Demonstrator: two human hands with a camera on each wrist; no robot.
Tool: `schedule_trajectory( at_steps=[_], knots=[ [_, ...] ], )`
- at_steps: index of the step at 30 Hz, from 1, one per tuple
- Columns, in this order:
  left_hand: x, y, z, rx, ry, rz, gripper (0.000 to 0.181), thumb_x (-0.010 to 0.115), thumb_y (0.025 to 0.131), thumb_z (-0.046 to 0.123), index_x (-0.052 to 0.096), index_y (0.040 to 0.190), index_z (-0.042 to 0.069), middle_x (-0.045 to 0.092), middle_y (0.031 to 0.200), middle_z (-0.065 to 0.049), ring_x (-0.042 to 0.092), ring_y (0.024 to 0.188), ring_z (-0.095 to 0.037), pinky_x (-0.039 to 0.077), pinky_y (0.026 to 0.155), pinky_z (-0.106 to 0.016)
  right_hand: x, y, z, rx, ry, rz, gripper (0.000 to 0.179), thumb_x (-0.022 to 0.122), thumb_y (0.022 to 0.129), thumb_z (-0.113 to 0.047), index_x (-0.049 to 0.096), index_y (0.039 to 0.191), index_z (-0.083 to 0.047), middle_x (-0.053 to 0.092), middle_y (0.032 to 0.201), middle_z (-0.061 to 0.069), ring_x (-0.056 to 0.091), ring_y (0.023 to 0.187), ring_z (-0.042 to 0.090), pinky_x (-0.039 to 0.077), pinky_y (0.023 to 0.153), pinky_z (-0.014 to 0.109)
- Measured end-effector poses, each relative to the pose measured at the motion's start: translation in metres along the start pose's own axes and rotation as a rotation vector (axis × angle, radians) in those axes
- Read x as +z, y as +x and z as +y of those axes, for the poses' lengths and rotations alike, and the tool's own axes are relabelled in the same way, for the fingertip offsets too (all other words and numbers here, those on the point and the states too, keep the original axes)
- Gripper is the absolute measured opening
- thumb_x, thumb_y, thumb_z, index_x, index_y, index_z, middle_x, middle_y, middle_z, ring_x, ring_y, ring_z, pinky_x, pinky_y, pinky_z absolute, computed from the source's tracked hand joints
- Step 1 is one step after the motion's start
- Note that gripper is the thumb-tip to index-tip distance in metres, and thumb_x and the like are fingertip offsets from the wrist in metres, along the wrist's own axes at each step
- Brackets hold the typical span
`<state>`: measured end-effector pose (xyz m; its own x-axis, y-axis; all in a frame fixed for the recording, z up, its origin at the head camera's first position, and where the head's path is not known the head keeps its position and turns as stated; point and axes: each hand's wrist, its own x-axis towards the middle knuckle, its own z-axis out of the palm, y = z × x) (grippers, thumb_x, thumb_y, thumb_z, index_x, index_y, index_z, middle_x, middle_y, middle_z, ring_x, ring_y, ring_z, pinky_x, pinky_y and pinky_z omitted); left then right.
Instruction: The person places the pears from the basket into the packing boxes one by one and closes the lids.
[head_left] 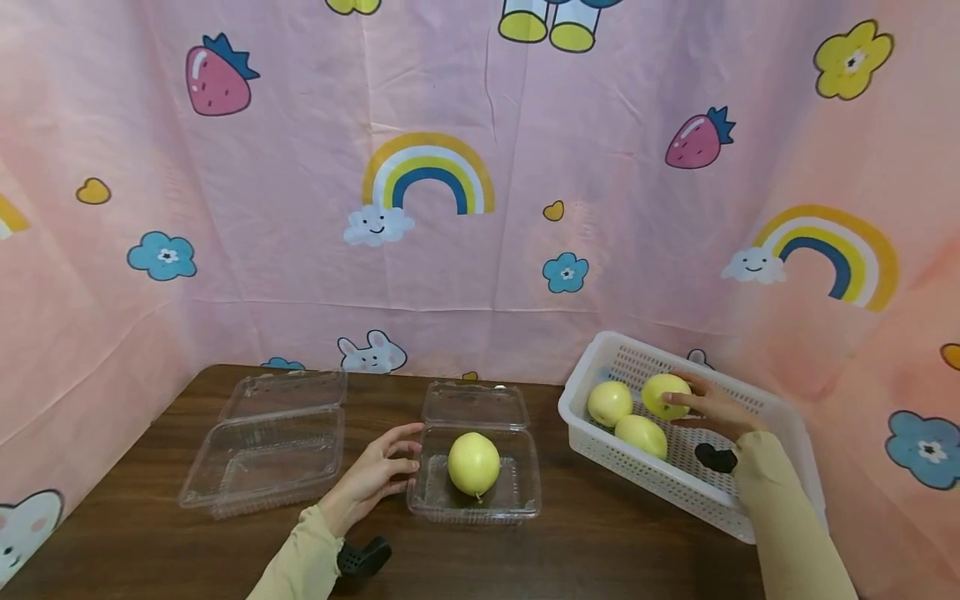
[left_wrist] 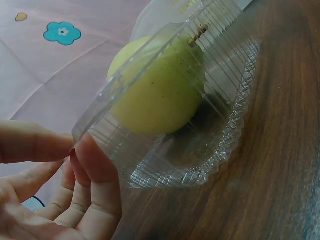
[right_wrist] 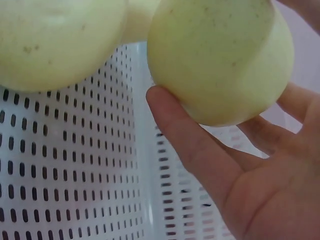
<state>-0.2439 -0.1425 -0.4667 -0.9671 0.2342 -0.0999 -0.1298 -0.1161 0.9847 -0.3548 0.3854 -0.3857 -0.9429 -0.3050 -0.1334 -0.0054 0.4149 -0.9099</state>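
Observation:
My right hand [head_left: 708, 406] grips a yellow-green pear [head_left: 666, 396] inside the white basket [head_left: 622, 462]. In the right wrist view the thumb lies against the underside of this pear [right_wrist: 220, 60] and the fingers curve behind it. Beside it in the basket are two more pears, one further left [head_left: 610, 403] and one nearer [head_left: 641, 436]. At the centre, my left hand [head_left: 375, 475] pinches the left rim of a clear plastic clamshell box [head_left: 525, 492], its lid folded back. A single pear [head_left: 473, 464] with a short stem sits in that box.
Another clear clamshell box [head_left: 262, 467], lid also folded back, stands at the left of the brown wooden table [head_left: 600, 550]. A pink printed curtain [head_left: 300, 167] hangs behind the table and along both sides.

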Motion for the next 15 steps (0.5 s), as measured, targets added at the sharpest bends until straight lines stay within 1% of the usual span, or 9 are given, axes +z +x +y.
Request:
schedule_trajectory(
  at_steps=[6, 8, 12, 15],
  knots=[
    [-0.001, 0.000, 0.000, -0.002, -0.007, -0.006, 0.056, 0.054, 0.093, -0.003, 0.036, 0.146, 0.004, 0.038, 0.128, -0.026, 0.050, 0.088, -0.023, 0.050, 0.074, -0.037, 0.003, -0.003, -0.015, -0.018, -0.004, 0.007, 0.081, 0.063, 0.096, -0.022, 0.011, 0.153, 0.002, 0.024, 0.144, 0.032, 0.051, 0.114, 0.030, 0.046, 0.092, 0.053],
    [-0.001, 0.000, 0.000, -0.003, -0.006, -0.007, 0.057, 0.054, 0.093, -0.003, 0.036, 0.146, 0.004, 0.038, 0.127, -0.026, 0.050, 0.088, -0.023, 0.050, 0.074, -0.037, 0.003, -0.004, -0.021, -0.022, -0.003, 0.007, 0.080, 0.063, 0.096, -0.021, 0.011, 0.153, 0.001, 0.022, 0.145, 0.032, 0.051, 0.114, 0.028, 0.046, 0.092, 0.053],
    [-0.001, 0.000, 0.001, -0.004, -0.003, -0.008, 0.057, 0.054, 0.093, -0.003, 0.036, 0.146, 0.004, 0.039, 0.127, -0.025, 0.050, 0.089, -0.023, 0.050, 0.074, -0.036, 0.005, -0.006, -0.032, -0.048, -0.005, -0.010, 0.080, 0.062, 0.097, -0.019, 0.009, 0.154, 0.000, 0.014, 0.149, 0.031, 0.048, 0.118, 0.030, 0.047, 0.091, 0.050],
    [-0.001, 0.000, 0.000, -0.006, -0.004, -0.015, 0.057, 0.054, 0.093, -0.003, 0.035, 0.147, 0.004, 0.038, 0.127, -0.025, 0.051, 0.089, -0.023, 0.049, 0.074, -0.036, 0.006, -0.007, -0.039, -0.077, -0.005, -0.017, 0.079, 0.061, 0.097, -0.017, 0.009, 0.153, 0.001, 0.016, 0.148, 0.031, 0.050, 0.116, 0.027, 0.049, 0.089, 0.048]
  ],
)
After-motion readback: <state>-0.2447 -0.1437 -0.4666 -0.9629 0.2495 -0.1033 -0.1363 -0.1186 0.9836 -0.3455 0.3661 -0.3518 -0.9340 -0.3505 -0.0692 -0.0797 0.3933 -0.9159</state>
